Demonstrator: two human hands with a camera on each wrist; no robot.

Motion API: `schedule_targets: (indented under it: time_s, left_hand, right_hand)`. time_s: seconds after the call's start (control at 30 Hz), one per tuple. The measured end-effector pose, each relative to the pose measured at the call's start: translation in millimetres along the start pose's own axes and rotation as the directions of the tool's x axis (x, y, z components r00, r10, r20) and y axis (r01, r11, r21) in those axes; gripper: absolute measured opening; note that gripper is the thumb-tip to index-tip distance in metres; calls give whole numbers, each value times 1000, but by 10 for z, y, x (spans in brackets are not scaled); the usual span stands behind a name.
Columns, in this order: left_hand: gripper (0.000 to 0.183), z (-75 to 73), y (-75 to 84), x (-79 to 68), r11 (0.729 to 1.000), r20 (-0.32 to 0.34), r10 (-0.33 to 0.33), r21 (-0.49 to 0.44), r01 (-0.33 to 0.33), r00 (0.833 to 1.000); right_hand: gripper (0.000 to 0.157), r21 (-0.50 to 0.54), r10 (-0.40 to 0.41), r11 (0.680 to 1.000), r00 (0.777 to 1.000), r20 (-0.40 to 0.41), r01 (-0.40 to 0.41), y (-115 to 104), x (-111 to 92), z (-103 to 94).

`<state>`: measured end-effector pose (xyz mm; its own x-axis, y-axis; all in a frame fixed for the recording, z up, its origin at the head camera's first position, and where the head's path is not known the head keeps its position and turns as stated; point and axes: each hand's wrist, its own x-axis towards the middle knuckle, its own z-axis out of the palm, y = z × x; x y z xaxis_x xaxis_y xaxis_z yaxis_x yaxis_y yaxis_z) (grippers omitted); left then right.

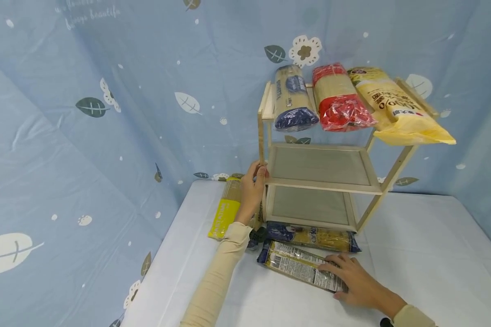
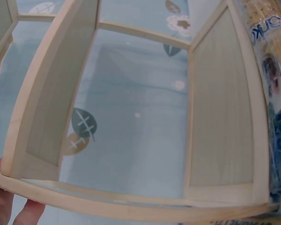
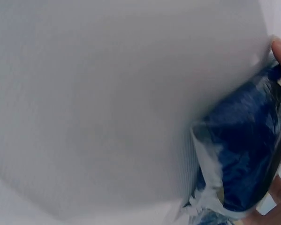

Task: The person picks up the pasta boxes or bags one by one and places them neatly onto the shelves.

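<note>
My left hand (image 1: 253,188) grips the left upright of a small wooden rack (image 1: 323,184), level with its middle shelf. In the left wrist view, fingertips (image 2: 30,213) curl round the light wooden bar. In front of the rack, my right hand (image 1: 358,281) holds the right end of a pasta packet (image 1: 300,268) lying label side up on the white table. The right wrist view shows thumb and fingers on opposite sides of the packet's blue wrapped end (image 3: 243,145). Another blue and yellow pasta packet (image 1: 315,237) lies along the rack's foot, just behind it.
On the top shelf lie a blue-ended spaghetti packet (image 1: 293,97), a red-ended noodle packet (image 1: 339,97) and a yellow bag (image 1: 397,106) jutting over the front edge. Left of the rack, a yellow pasta packet (image 1: 227,209) is on the table (image 1: 425,254). A patterned blue curtain (image 1: 147,91) hangs behind.
</note>
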<state>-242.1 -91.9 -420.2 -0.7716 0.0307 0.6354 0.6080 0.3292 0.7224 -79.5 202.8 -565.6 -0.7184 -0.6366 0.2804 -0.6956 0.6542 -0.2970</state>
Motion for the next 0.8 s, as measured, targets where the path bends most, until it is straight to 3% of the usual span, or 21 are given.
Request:
schedule_targets:
  time_s: [0.3,0.4,0.5,0.7,0.8]
  left_hand:
    - [33,6,0,-10,1000,-1,-15,4,15,1000]
    - [34,-10,-12,-30,1000,-12,-23,11,24,1000]
    - [36,-14,-20,-39,999,-6,-26,21,26,1000]
    - [44,-6,-21,-24,1000,-1,1,4,-1,1000]
    - [43,-13,-25,-22,1000,-3,10,3,-10,1000]
  right_hand:
    - [69,51,14,999,1000,25,-15,-59,-28,19]
    - [78,6,-40,999,999,18,40,-82,-22,20]
    - [80,-48,-116,992,993,-37,114,-114,-21,39]
    - [68,-23,-158,987,972,-176,156,-199,1,85]
    - [39,-31,-163,987,964,-210,160,-247,15,102]
